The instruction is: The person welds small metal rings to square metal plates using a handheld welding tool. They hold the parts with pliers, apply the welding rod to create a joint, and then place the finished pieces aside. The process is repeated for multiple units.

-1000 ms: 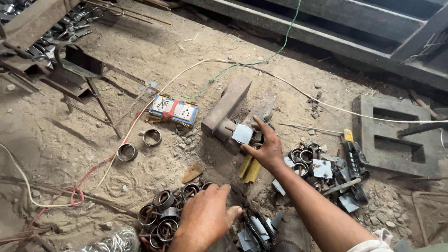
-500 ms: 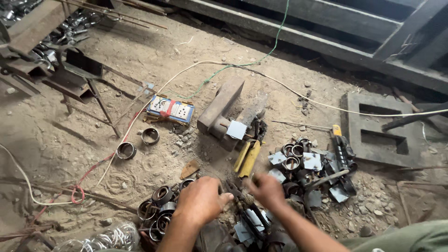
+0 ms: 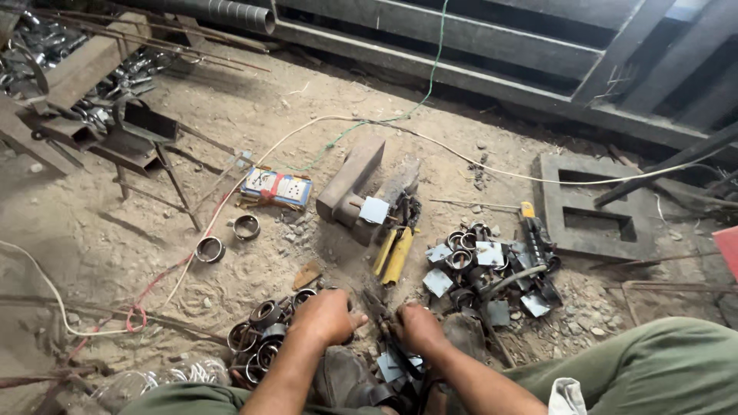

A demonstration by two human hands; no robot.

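A flat rectangular box [image 3: 275,187], blue and white with an orange edge and a red band round its middle, lies on the sandy ground just left of a metal block [image 3: 350,180], well beyond both hands; no label, sign or screen shows elsewhere.

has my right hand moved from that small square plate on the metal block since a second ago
Yes. The right hand has pulled back toward the body, away from the square plate on the metal block, near the left hand.
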